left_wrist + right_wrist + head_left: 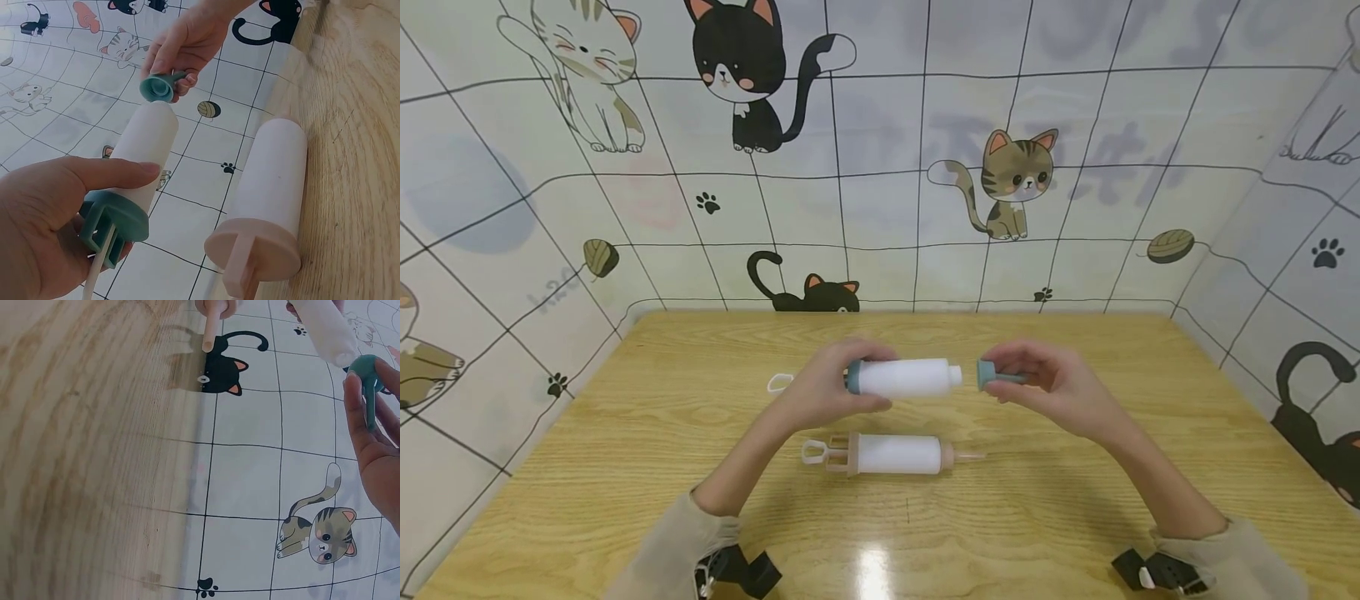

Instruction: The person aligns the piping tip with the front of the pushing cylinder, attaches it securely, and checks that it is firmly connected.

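My left hand (818, 387) grips a large white plastic syringe (906, 377) near its teal collar, holding it level above the table. Its white ring-shaped plunger handle (780, 382) sticks out to the left. At the other end, the bare white tip points at my right hand (1067, 390). That hand pinches a teal nozzle (987, 375), its wide open end facing the tip across a small gap. The left wrist view shows the hollow inside of the nozzle (157, 87). In the right wrist view, a thin spout (370, 407) runs back along my fingers.
A second white syringe (898, 454) with beige fittings and a thin spout lies on the wooden table (1030, 533), just nearer to me than the hands. Behind the table rises a backdrop (880, 208) printed with grid lines and cartoon cats.
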`<state>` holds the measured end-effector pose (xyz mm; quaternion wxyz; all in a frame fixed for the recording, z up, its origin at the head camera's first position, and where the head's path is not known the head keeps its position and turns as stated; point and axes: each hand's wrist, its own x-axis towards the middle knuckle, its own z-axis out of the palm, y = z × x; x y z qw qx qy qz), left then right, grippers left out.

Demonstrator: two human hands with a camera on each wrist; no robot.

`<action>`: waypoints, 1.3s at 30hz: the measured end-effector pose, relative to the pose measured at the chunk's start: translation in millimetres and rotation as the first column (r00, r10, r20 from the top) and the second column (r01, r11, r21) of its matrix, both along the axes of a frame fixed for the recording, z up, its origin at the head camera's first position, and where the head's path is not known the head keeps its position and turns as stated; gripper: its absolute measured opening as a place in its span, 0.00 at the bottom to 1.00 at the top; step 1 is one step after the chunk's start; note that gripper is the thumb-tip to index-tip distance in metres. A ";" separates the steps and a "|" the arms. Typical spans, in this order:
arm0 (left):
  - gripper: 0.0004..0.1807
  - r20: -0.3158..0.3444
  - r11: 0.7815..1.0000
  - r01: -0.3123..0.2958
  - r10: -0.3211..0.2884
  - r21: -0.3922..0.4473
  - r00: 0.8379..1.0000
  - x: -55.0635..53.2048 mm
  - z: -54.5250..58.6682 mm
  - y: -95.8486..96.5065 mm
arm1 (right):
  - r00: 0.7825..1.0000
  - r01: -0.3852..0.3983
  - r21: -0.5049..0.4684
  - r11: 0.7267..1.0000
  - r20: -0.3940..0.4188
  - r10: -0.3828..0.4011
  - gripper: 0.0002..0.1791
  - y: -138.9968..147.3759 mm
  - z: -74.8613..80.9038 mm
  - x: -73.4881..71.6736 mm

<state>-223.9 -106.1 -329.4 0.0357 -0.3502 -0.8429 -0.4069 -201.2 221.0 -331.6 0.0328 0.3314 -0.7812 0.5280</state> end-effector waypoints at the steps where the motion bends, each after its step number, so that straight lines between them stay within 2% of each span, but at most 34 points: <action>1: 0.24 0.002 1.000 0.002 -0.002 0.000 1.000 1.2 0.2 -0.5 | 1.000 0.004 0.005 1.000 -0.001 -0.004 0.17 -0.4 -0.1 0.4; 8: 0.25 -0.006 1.000 0.002 -0.002 -0.014 1.000 8.8 4.8 -0.1 | 1.000 0.008 0.014 1.000 -0.012 -0.008 0.17 -3.3 -1.7 3.9; 13: 0.26 -0.010 1.000 0.000 0.000 -0.023 1.000 13.0 8.1 1.7 | 0.999 -0.003 0.026 1.000 -0.051 0.004 0.18 -6.9 -3.3 5.1; 18: 0.26 -0.017 1.000 0.008 -0.008 -0.014 1.000 14.5 8.7 1.8 | 0.996 -0.007 0.037 0.999 -0.084 0.010 0.18 -9.8 -2.8 5.3; 39: 0.25 -0.063 1.000 0.025 -0.025 -0.004 0.998 23.8 15.2 5.8 | 0.993 -0.028 0.007 1.000 -0.115 0.029 0.19 -15.1 -0.7 9.0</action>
